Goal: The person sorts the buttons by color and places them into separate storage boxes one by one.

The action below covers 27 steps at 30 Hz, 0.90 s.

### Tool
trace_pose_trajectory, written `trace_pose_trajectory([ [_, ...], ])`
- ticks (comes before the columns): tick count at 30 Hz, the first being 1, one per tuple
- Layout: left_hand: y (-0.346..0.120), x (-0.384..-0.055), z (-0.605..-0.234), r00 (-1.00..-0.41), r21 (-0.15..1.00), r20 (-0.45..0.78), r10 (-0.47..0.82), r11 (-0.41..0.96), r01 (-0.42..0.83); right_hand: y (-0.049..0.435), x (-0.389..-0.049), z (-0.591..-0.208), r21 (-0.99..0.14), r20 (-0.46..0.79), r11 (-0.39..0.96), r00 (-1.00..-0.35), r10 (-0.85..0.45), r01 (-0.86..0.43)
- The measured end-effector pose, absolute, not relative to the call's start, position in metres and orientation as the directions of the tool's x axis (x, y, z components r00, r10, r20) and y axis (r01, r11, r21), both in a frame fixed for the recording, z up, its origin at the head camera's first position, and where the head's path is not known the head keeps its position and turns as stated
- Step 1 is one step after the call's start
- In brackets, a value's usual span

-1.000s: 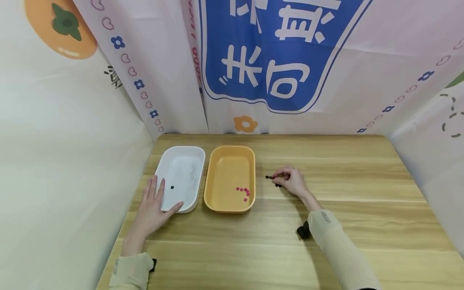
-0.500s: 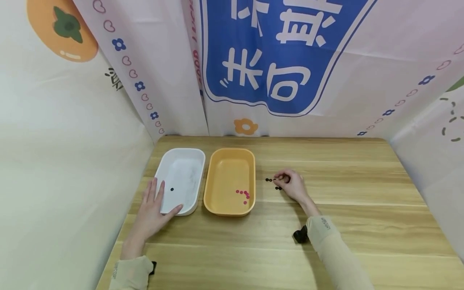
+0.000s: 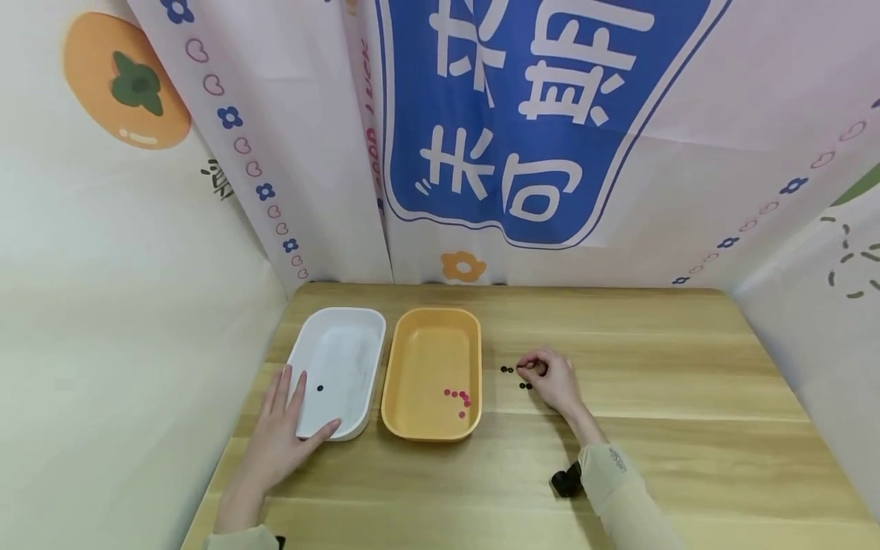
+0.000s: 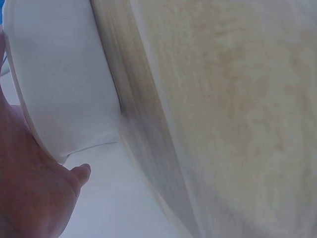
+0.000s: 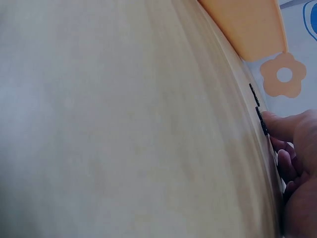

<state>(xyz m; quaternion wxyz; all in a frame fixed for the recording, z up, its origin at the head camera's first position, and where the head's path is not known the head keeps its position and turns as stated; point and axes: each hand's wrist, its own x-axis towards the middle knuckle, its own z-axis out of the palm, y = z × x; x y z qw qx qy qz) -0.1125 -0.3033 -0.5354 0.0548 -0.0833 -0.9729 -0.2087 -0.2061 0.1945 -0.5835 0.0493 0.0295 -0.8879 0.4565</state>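
My left hand rests on the near left corner of a white tray, fingers spread and fairly straight over its rim. One small black disc lies inside that tray. To the right, my right hand is low over the table, thumb and index finger pinched together on a small black disc. Left of the fingertips lies a pair of black discs. Two others sit just below the fingers. In the right wrist view, discs appear edge-on beside the thumb.
An orange tray stands between the white tray and my right hand. Several small pink discs lie in its near right part. A printed cloth hangs behind the wooden table.
The head view has tilted up, so everything sits lower in the frame. My right hand has stayed over the same spot beside the black discs. My left hand stays on the white tray.
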Motion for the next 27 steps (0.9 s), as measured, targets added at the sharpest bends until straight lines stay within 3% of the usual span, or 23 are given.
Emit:
trace_pose_trajectory([
  [27, -0.302, -0.107, -0.540, -0.975, 0.403, 0.185, 0.125, 0.895, 0.191, 0.195, -0.201, -0.589, -0.796, 0.149, 0.594, -0.989, 0.007, -0.116],
])
